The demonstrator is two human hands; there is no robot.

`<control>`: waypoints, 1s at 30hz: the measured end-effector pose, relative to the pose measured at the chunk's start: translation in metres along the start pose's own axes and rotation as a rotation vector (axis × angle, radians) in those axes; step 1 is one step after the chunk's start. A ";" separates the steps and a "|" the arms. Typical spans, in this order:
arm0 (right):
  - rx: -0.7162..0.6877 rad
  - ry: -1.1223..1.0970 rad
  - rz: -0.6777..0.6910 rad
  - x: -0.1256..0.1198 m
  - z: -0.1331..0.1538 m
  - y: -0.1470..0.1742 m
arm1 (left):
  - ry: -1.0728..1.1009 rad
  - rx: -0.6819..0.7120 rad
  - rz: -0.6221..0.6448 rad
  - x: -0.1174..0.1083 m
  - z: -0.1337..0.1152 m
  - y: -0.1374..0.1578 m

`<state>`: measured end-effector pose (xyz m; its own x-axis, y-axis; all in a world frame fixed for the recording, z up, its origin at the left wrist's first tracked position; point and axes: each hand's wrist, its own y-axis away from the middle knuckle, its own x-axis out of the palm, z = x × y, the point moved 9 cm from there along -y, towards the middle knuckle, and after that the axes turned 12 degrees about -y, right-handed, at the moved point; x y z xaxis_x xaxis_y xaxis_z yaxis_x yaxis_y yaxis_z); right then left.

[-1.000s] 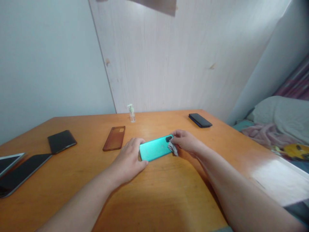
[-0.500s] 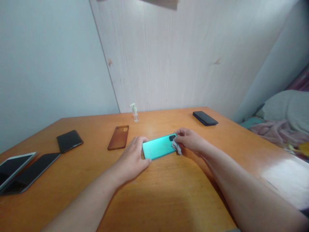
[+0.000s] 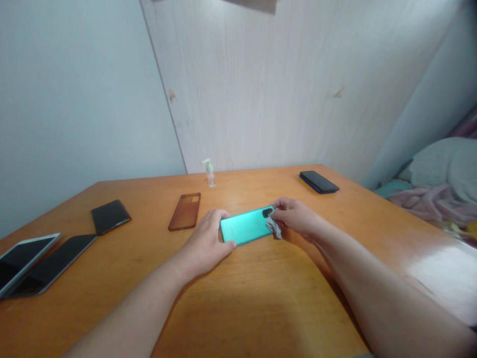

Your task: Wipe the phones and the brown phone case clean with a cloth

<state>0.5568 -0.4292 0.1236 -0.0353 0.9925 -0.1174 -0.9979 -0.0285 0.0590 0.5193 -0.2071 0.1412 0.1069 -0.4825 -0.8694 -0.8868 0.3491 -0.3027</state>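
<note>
A teal smartphone (image 3: 246, 227) is held back side up above the middle of the table, its dark camera block at the right end. My left hand (image 3: 211, 241) grips its left end, thumb on the near edge and fingers along the far edge. At the right end, my right hand (image 3: 292, 215) pinches a crumpled grey cloth (image 3: 275, 227) against the phone beside the camera block. The cloth hangs a little below the near edge. Some right fingertips are hidden behind the phone.
On the wooden table (image 3: 238, 308) lie a brown phone case (image 3: 185, 212), a black device (image 3: 111, 217), a white-framed tablet (image 3: 26, 261), a dark tablet (image 3: 55, 266) and a dark phone (image 3: 319, 182) on a blue layer. A clear pump bottle (image 3: 210, 176) stands at the back. Bedding (image 3: 443, 179) is at right.
The whole scene has shifted slightly to the right in view. Both hands keep their holds on the phone and cloth, with hardly any movement between them.
</note>
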 end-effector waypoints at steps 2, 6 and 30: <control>-0.005 0.002 0.002 0.000 0.001 0.000 | 0.011 -0.007 -0.001 0.000 0.001 -0.001; -0.022 0.007 0.017 0.002 0.001 0.000 | 0.053 -0.015 -0.017 -0.003 0.004 -0.003; 0.003 -0.005 0.019 0.003 0.003 0.003 | -0.030 0.010 -0.078 -0.006 0.002 -0.004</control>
<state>0.5543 -0.4260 0.1269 -0.0544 0.9922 -0.1117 -0.9968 -0.0475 0.0639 0.5230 -0.2033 0.1469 0.1886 -0.4841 -0.8544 -0.8711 0.3193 -0.3732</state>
